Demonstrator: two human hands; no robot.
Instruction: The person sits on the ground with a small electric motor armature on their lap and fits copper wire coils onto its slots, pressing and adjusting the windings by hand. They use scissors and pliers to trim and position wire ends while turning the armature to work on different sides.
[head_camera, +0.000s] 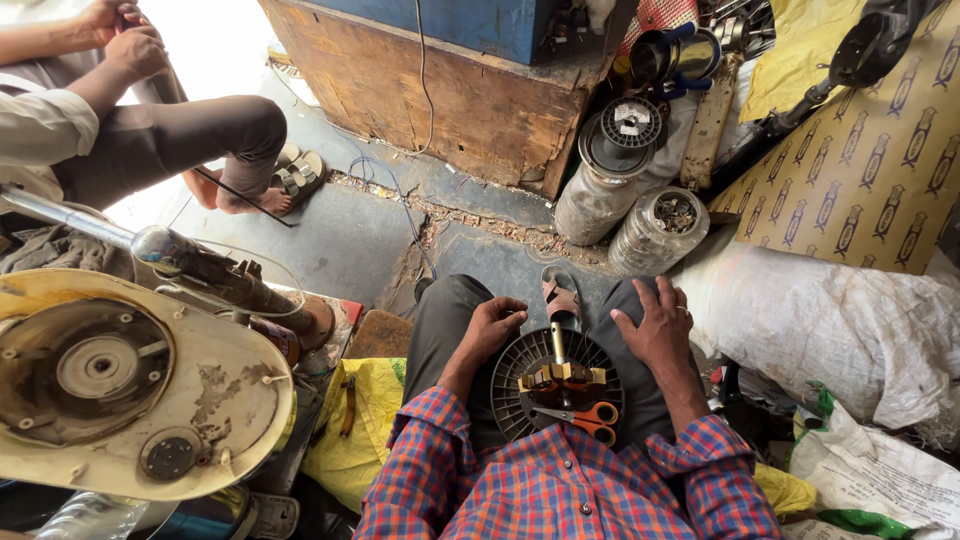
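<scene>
Hands steady our work: left hand (492, 325) and right hand (655, 325) lie open, palms gripping the black ribbed disc (520, 375) on our lap, orange-handled scissors (590, 417) resting there within reach.

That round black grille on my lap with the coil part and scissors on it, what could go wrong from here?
The round black grille rests loosely on the lap, only steadied by the left hand and right hand, so it could tip. The orange-handled scissors lie loose on it and might slide off. The coil part with its upright shaft looks top-heavy and may roll away.
</scene>
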